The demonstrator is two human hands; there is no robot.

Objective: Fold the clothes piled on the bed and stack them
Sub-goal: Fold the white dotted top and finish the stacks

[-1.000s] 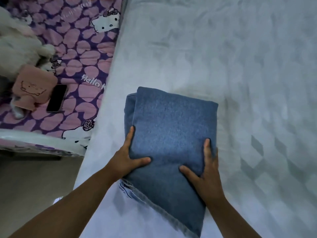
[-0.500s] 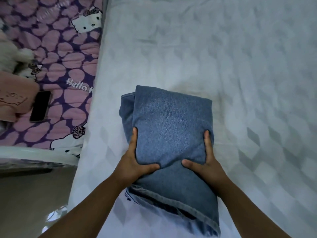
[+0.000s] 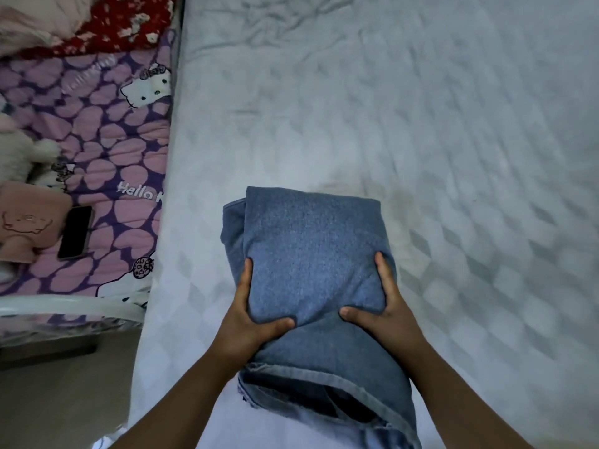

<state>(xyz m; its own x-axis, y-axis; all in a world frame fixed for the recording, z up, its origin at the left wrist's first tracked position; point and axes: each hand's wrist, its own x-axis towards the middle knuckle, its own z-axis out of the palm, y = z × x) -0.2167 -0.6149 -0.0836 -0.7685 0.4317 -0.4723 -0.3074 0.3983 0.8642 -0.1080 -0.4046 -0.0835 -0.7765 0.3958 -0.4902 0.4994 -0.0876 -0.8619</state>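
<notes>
Two hands hold one folded pair of blue jeans (image 3: 311, 254). The left hand (image 3: 249, 322) grips the left side of the jeans, with its thumb on top and its fingers along the edge. The right hand (image 3: 385, 312) grips the right side the same way, thumb on top. Both grips are tight on the cloth, and the cloth bunches up a little between the two thumbs.

The jeans sit on the white bed (image 3: 453, 157), close to the bed's left edge and near the person. The hem end of the jeans points toward the person and looks open and a bit messy.

Left of the jeans, past the bed's edge, is a purple blanket (image 3: 97, 140) with pink hearts and cartoon cats. A black phone (image 3: 76, 232) lies flat on that blanket. Just left of the phone is a pink pouch (image 3: 22, 222), and a fluffy white toy (image 3: 19, 153) lies above the pouch. Far above the jeans and to the left is a red cloth (image 3: 129, 24) with white flowers.
</notes>
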